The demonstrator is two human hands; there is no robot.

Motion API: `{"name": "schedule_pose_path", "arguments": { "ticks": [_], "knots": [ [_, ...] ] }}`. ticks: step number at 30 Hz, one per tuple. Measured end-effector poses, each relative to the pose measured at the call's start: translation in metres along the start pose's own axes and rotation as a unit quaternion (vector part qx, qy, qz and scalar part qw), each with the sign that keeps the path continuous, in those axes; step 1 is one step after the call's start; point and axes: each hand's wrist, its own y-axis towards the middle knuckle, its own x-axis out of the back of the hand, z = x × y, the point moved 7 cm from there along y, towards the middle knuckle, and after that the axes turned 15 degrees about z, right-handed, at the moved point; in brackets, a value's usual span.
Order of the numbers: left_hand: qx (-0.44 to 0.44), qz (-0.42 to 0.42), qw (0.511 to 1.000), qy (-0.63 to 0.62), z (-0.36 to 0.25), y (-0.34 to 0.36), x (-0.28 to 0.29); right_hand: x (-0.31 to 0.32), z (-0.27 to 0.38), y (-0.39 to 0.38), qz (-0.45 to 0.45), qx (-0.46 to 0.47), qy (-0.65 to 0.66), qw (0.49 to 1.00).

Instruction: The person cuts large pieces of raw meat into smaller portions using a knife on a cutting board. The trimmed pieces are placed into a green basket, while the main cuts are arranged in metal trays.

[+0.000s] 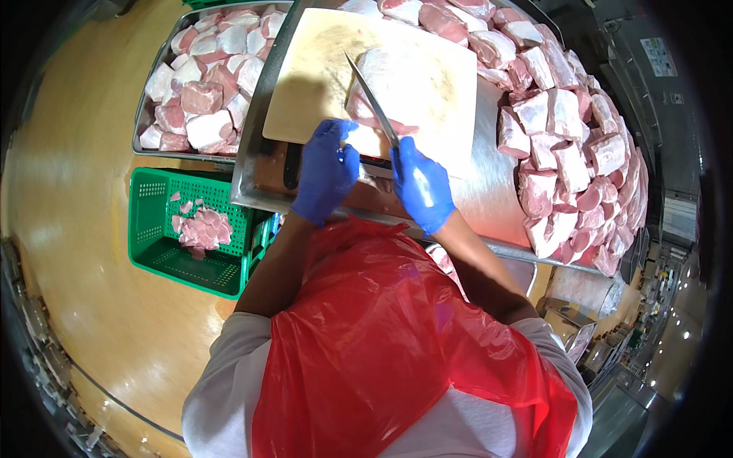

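A large piece of raw meat (412, 88), pale fat upward with pink at its near edge, lies on the cream cutting board (309, 91). My right hand (421, 185), in a blue glove, grips a knife (372, 99) by its handle. The long blade points away and leftward, over the left side of the meat. My left hand (328, 169), also blue-gloved, is at the board's near edge, just short of the meat. Its fingers are curled in, and whatever they may hold is too small to make out.
Many cut meat pieces (565, 153) are heaped along the steel table's (489, 195) right and far sides. A metal tray (145, 126) of meat blocks stands at the left. Below it, a green basket (145, 259) holds pink trimmings (205, 229).
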Motion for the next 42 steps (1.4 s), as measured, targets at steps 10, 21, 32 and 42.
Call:
{"name": "schedule_pose_path", "arguments": {
  "ticks": [10,21,32,42],
  "knots": [
    [0.078,-0.111,0.989,-0.059,0.028,-0.021,0.053,-0.023,-0.015,-0.018,0.206,-0.066,-0.067,0.974],
    [0.073,-0.09,0.993,0.008,-0.001,0.029,-0.006,0.029,-0.007,-0.044,0.14,-0.047,-0.109,0.983],
    [0.054,-0.109,0.989,0.086,0.035,0.005,0.024,-0.011,-0.006,-0.006,0.133,0.005,-0.166,0.977],
    [0.518,0.213,0.742,0.37,0.195,-0.222,0.168,0.049,-0.109,-0.1,0.023,-0.098,0.057,0.993]
  ]
}}
